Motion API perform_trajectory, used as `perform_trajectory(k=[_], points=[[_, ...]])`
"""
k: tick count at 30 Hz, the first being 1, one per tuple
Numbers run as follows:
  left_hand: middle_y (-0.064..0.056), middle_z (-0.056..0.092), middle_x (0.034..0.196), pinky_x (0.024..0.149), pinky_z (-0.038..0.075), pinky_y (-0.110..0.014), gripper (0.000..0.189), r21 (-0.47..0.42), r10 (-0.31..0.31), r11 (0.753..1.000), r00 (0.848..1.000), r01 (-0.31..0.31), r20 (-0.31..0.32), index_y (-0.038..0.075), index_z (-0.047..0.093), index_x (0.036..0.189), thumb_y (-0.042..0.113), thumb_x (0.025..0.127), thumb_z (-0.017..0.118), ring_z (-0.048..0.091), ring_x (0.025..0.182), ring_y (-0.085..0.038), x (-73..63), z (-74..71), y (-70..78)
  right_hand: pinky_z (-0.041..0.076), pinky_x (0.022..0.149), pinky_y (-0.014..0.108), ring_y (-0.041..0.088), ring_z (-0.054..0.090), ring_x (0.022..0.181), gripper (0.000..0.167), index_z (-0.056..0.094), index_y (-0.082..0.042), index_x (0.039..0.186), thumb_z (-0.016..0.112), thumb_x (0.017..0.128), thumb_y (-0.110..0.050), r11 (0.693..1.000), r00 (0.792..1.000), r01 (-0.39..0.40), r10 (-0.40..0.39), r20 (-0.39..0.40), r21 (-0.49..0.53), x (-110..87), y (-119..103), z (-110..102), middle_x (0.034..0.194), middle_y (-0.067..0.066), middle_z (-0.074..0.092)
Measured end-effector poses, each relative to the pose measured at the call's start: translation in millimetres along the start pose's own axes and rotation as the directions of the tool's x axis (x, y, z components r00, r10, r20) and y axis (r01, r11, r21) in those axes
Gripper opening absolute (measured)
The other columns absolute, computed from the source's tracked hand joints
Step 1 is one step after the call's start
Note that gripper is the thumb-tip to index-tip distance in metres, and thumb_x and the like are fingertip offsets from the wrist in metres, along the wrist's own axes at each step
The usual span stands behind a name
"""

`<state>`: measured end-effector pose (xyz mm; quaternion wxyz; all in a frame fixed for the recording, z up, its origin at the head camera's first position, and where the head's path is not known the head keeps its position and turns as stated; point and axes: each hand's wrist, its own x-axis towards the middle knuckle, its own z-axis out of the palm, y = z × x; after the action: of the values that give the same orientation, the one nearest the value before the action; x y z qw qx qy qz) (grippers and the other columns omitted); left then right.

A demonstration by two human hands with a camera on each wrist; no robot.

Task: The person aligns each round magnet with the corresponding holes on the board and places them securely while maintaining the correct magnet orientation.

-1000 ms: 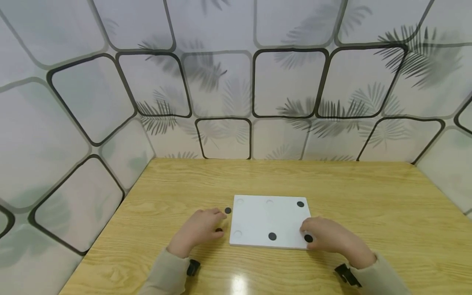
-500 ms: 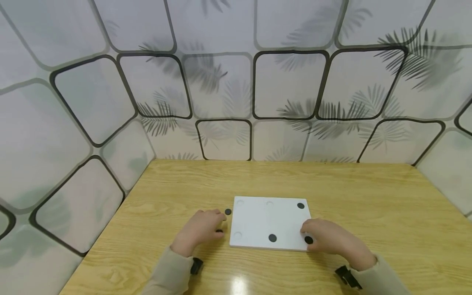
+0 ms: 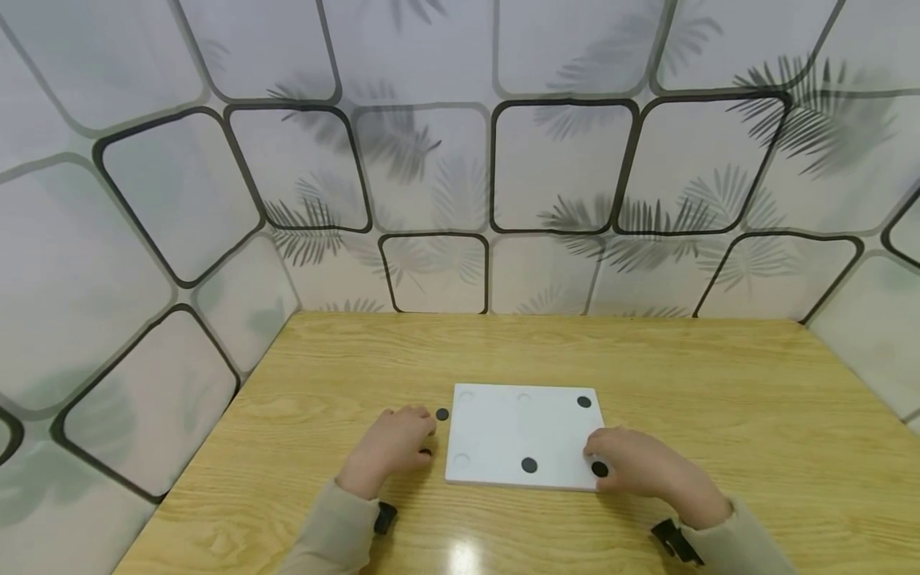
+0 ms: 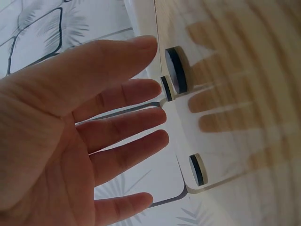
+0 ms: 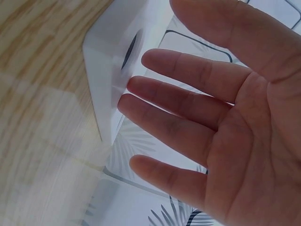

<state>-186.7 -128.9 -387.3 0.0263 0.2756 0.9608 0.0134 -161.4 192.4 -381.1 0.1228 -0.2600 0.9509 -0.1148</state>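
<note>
I find the white board (image 3: 513, 427) lying flat on the wooden table (image 3: 719, 383). Dark discs occupy its far-right, near-middle and near-right positions: the far-right disc (image 3: 584, 402), the near-middle disc (image 3: 529, 465) and the near-right disc (image 3: 600, 469). Shallow round recesses show at its far left, far middle and near left.

Left of the board I record three loose discs: the first disc (image 3: 442, 414) just beside the left edge, the second disc (image 3: 426, 453) nearer the person and partly covered, and the third disc (image 4: 198, 170), seen from the left wrist.

My left hand (image 3: 391, 443) is left of the board, fingers spread, just beside these discs. My right hand (image 3: 632, 459) is at the board's right edge, fingers extended and slightly apart, by the near-right disc; I cannot tell whether its fingertips touch the board.
</note>
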Motion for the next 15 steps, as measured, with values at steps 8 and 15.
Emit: perform_trajectory(k=[8, 15], points=[[-0.001, 0.056, 0.092, 0.070, 0.044, -0.040, 0.020, 0.001, -0.014, 1.000, 1.000, 0.014, 0.005, 0.013, 0.061, 0.080, 0.024, 0.071, 0.074, 0.053, 0.082, -0.019, -1.3, 1.8, 0.7, 0.045, 0.074, 0.038, 0.018, 0.054, 0.081, 0.029, 0.063, -0.002, 0.090, 0.075, 0.067, -0.015, 0.999, 1.000, 0.029, -0.029, -0.008, -0.021, -0.8, 0.4, 0.6, 0.091, 0.002, 0.059], [-0.003, 0.056, 0.096, 0.073, 0.043, -0.042, 0.020, -0.016, -0.027, 0.999, 1.000, 0.027, 0.012, 0.013, 0.058, 0.075, 0.023, 0.070, 0.075, 0.053, 0.088, -0.022, -2.8, 1.2, 2.0, 0.045, 0.075, 0.039, 0.020, 0.055, 0.082, 0.029, 0.064, -0.002, 0.090, 0.075, 0.067, -0.015, 0.999, 0.999, 0.032, -0.032, -0.008, -0.026, -1.0, 0.3, -0.1, 0.092, 0.003, 0.059]])
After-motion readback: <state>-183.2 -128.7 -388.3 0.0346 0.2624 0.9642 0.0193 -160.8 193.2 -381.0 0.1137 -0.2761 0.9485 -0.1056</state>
